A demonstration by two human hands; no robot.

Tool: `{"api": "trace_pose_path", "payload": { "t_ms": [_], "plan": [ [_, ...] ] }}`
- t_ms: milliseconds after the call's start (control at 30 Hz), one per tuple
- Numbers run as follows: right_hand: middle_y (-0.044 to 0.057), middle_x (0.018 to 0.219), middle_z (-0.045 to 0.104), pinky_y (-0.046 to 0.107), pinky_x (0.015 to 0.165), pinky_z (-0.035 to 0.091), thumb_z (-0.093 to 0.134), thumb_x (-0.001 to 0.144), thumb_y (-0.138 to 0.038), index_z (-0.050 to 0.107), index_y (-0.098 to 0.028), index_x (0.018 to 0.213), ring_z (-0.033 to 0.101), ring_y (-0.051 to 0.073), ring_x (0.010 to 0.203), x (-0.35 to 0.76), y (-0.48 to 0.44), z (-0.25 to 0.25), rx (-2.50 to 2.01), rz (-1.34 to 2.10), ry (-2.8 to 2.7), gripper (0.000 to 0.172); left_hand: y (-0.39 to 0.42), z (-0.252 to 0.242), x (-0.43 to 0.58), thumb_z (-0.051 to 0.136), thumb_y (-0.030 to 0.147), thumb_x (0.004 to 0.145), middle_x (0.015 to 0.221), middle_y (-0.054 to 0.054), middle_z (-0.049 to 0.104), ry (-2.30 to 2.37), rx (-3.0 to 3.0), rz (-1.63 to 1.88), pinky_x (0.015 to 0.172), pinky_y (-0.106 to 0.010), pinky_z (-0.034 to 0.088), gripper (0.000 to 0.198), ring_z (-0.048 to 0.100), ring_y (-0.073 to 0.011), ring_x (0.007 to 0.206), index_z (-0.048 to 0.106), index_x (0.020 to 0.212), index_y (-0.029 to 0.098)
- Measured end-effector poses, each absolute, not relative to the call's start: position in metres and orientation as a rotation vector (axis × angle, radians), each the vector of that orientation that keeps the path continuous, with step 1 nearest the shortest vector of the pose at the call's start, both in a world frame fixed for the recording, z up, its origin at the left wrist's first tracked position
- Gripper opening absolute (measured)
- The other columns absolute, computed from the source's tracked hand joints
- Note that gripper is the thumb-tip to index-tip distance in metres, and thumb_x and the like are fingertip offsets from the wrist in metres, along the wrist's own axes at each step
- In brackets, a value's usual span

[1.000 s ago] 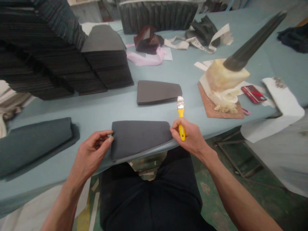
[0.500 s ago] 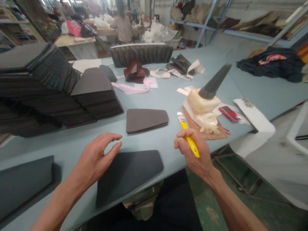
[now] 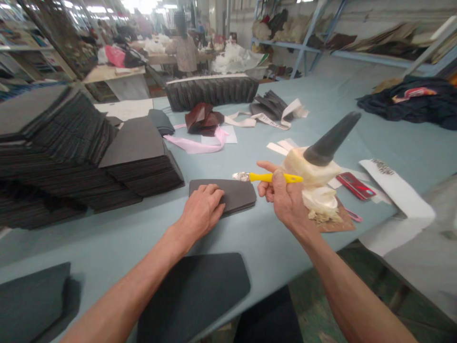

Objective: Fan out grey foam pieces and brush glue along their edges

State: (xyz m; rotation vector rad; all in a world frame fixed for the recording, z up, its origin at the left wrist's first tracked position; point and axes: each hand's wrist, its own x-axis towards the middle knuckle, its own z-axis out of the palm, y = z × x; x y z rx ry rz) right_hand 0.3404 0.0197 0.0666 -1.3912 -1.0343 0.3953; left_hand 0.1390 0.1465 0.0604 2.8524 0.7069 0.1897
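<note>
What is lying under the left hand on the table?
The left hand lies flat on a small stack of grey cut pieces, resting on the table. The hand covers the stack's left end.

My left hand (image 3: 202, 212) and right hand (image 3: 282, 197) are bare, and my forearms too, uncovered as far as they show. Below the near edge of the table (image 3: 271, 238) I wear plain dark trousers (image 3: 271, 317).

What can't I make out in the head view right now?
Head view only:
- Grey stack: left part hidden under left hand.
- Yellow brush: part of handle covered by right hand; bristles blurred.
- Near dark piece: cut off by the bottom edge.
- White strip: print too small to read.
</note>
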Motion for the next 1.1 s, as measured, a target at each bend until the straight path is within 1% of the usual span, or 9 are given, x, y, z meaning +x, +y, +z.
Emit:
{"api": "trace_pose_path", "payload": {
  "t_ms": [100, 200, 300, 400, 467, 600, 800, 933, 1100],
  "plan": [
    [0.001, 0.072, 0.070, 0.030, 0.057, 0.043, 0.044, 0.104, -0.085, 0.074, -0.017, 0.128, 0.054, 0.013, 0.058, 0.345, 0.038, 0.065, -1.394, 0.450, -1.046, 0.078, 0.145, 0.058, 0.142, 0.057, 0.023, 0.106, 0.143, -0.018, 0.068, 0.780, 2.849, 0.126, 0.109, -0.053, 0.058, 0.027, 0.065, -0.0337, 0.126, 0.070, 0.128, 0.015],
    [0.003, 0.077, 0.073, 0.029, 0.062, 0.048, 0.052, 0.102, -0.084, 0.075, -0.017, 0.115, 0.059, 0.013, 0.062, 0.343, 0.058, 0.064, -1.366, 0.529, -1.044, 0.071, 0.143, 0.060, 0.144, 0.058, 0.024, 0.107, 0.145, -0.017, 0.068, 0.832, 2.829, 0.070, 0.109, -0.054, 0.059, 0.028, 0.064, -0.0352, 0.129, 0.070, 0.131, 0.015],
    [0.000, 0.073, 0.070, 0.027, 0.058, 0.046, 0.066, 0.095, -0.083, 0.073, -0.018, 0.104, 0.055, 0.011, 0.058, 0.338, 0.080, 0.062, -1.329, 0.590, -1.031, 0.066, 0.140, 0.064, 0.146, 0.058, 0.024, 0.107, 0.146, -0.016, 0.068, 0.863, 2.807, 0.025, 0.110, -0.054, 0.059, 0.027, 0.063, -0.0360, 0.132, 0.071, 0.130, 0.015],
    [-0.003, 0.067, 0.063, 0.026, 0.050, 0.038, 0.072, 0.087, -0.086, 0.071, -0.020, 0.094, 0.046, 0.009, 0.052, 0.331, 0.103, 0.058, -1.284, 0.627, -1.052, 0.066, 0.138, 0.070, 0.147, 0.055, 0.023, 0.109, 0.149, -0.016, 0.066, 0.876, 2.787, -0.031, 0.112, -0.055, 0.060, 0.029, 0.062, -0.0362, 0.134, 0.071, 0.131, 0.015],
    [-0.005, 0.065, 0.059, 0.026, 0.050, 0.037, 0.075, 0.085, -0.086, 0.070, -0.021, 0.090, 0.045, 0.008, 0.053, 0.326, 0.117, 0.056, -1.271, 0.641, -1.088, 0.065, 0.138, 0.073, 0.148, 0.054, 0.023, 0.109, 0.149, -0.015, 0.066, 0.878, 2.779, -0.074, 0.112, -0.055, 0.060, 0.029, 0.063, -0.0362, 0.134, 0.071, 0.132, 0.016],
    [-0.006, 0.065, 0.055, 0.026, 0.056, 0.043, 0.077, 0.084, -0.084, 0.069, -0.020, 0.090, 0.046, 0.009, 0.056, 0.318, 0.136, 0.056, -1.264, 0.690, -1.157, 0.065, 0.139, 0.075, 0.148, 0.054, 0.022, 0.109, 0.151, -0.014, 0.066, 0.878, 2.774, -0.128, 0.110, -0.053, 0.061, 0.030, 0.062, -0.0353, 0.136, 0.070, 0.134, 0.018],
    [-0.002, 0.071, 0.060, 0.027, 0.064, 0.048, 0.074, 0.085, -0.086, 0.071, -0.020, 0.089, 0.054, 0.012, 0.066, 0.308, 0.150, 0.053, -1.263, 0.707, -1.272, 0.066, 0.139, 0.068, 0.145, 0.048, 0.019, 0.109, 0.143, -0.014, 0.070, 0.845, 2.785, -0.060, 0.102, -0.052, 0.062, 0.031, 0.063, -0.0352, 0.130, 0.070, 0.131, 0.017],
    [-0.002, 0.072, 0.060, 0.028, 0.063, 0.046, 0.071, 0.088, -0.084, 0.072, -0.021, 0.092, 0.053, 0.013, 0.067, 0.304, 0.155, 0.048, -1.280, 0.702, -1.307, 0.064, 0.137, 0.065, 0.144, 0.047, 0.017, 0.108, 0.144, -0.015, 0.069, 0.823, 2.801, -0.004, 0.099, -0.052, 0.062, 0.033, 0.063, -0.0355, 0.128, 0.070, 0.131, 0.017],
    [-0.002, 0.071, 0.057, 0.027, 0.059, 0.040, 0.070, 0.095, -0.073, 0.073, -0.021, 0.093, 0.049, 0.012, 0.065, 0.304, 0.156, 0.045, -1.370, 0.663, -1.358, 0.052, 0.137, 0.066, 0.144, 0.047, 0.015, 0.107, 0.141, -0.017, 0.070, 0.837, 2.767, -0.041, 0.103, -0.054, 0.062, 0.037, 0.063, -0.0364, 0.130, 0.069, 0.136, 0.015]
  ]
}}
